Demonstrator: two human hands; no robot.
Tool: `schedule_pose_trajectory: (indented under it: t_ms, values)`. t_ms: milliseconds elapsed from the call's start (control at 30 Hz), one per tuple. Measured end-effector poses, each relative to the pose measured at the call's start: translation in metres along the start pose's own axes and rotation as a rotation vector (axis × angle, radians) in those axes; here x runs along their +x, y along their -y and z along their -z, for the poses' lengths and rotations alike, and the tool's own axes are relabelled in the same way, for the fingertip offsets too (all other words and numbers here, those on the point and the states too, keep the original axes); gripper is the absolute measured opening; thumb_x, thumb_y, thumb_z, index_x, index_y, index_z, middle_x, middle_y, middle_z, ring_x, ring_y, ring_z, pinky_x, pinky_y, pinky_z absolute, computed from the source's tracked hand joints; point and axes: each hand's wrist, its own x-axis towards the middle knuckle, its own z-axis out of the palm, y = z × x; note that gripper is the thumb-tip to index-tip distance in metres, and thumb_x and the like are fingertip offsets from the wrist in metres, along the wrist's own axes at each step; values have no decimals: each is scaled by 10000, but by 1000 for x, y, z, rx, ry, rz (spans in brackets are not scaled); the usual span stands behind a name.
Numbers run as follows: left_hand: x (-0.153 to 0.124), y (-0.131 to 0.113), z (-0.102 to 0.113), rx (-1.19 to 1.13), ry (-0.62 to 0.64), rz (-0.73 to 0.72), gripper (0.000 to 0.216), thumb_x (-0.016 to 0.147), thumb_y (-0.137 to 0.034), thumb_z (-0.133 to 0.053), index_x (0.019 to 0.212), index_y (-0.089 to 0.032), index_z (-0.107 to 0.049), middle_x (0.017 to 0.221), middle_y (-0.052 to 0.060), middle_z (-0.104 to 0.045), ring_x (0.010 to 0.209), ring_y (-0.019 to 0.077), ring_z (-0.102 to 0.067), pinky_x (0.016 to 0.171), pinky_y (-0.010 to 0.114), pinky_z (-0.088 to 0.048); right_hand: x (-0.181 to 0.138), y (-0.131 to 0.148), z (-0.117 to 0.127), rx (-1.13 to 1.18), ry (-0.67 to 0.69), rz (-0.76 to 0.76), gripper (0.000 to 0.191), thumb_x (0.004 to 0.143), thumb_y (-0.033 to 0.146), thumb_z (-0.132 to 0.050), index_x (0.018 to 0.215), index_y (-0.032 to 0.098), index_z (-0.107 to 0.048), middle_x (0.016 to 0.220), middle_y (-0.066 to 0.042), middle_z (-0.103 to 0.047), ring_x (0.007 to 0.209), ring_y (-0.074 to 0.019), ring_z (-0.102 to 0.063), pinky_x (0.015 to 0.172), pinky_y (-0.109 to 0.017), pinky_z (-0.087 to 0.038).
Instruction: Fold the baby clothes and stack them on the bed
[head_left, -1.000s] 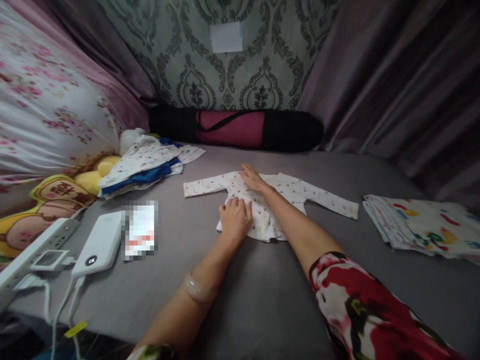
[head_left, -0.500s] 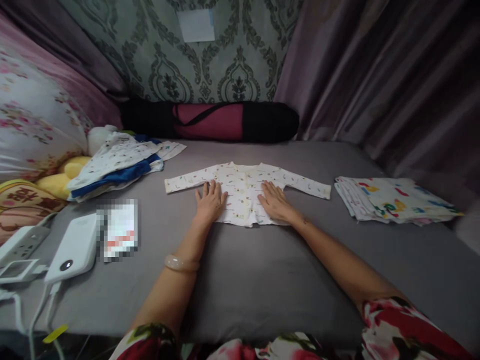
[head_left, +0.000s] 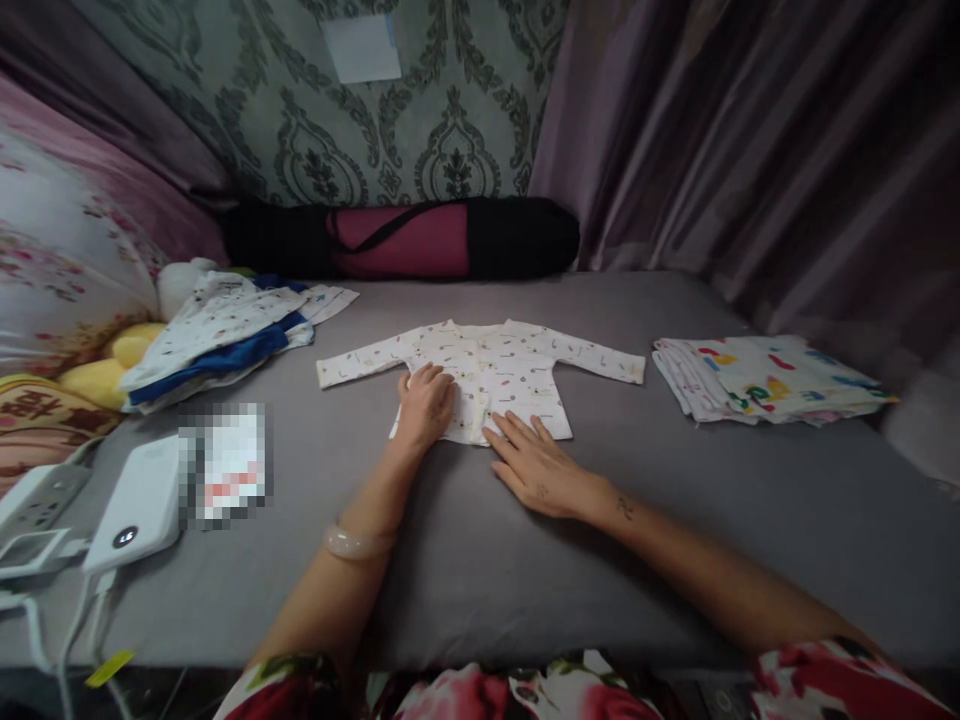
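A small white baby shirt (head_left: pixel 517 375) with a tiny print lies face up and spread out, its sleeves stretched to both sides. My left hand (head_left: pixel 427 405) rests on the left part of its body, fingers a little bent and holding nothing that shows. Over the lower hem, near the middle of the front, lies my right hand (head_left: pixel 541 465), flat with its fingers apart. The palms and what is under them are hidden.
Folded printed cloths (head_left: pixel 772 380) lie at the right. At the left are a heap of clothes (head_left: pixel 217 335), a white power bank (head_left: pixel 142 500) with cables, a power strip (head_left: pixel 45 500) and a blurred packet (head_left: pixel 234 460). A black and maroon long bag (head_left: pixel 405 240) lies along the back.
My right hand has slid toward me and to the left, from the shirt's right side to its lower hem. My left hand's fingers have bent slightly. The view has shifted a little.
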Motion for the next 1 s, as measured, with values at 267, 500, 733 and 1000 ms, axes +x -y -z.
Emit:
schedule_pose_trajectory:
  t_ms: [267, 500, 733, 1000]
  values:
    - [-7, -29, -3, -113, 216, -272, 401, 970, -286, -310, 1310, -195, -501, 1409, 76, -499, 1381, 171, -333, 1143, 402, -232, -5, 17, 8, 57, -51, 116, 352, 961, 305, -363, 1170, 197, -625, 1259, -95, -611, 1230, -242, -497, 1046, -378, -356]
    - [-14, -38, -11, 75, 381, -304, 547, 986, -445, -220, 1464, -198, -316, 1541, 67, -286, 1444, 239, -164, 1164, 501, -141, 23, -40, 2, -48, -306, -262, 451, 961, 294, -304, 1306, 87, -507, 1415, -177, -460, 1330, -267, -381, 1090, -418, -285]
    - [-14, -36, -12, 100, 425, -304, 565, 988, -453, -192, 1490, -202, -250, 1562, 63, -211, 1447, 243, -142, 1151, 533, -159, -4, -41, -9, -7, -65, -211, 634, 974, 455, -258, 1494, 93, -239, 1568, -134, -145, 1450, -247, -87, 1169, -488, -91]
    - [-13, -36, -16, 111, 430, -295, 561, 986, -457, -201, 1491, -219, -255, 1555, 76, -226, 1445, 250, -145, 1146, 535, -168, -37, -86, 41, 407, 190, 5, 419, 920, 393, -434, 1282, 249, -591, 1438, -26, -469, 1324, -202, -417, 1097, -353, -319]
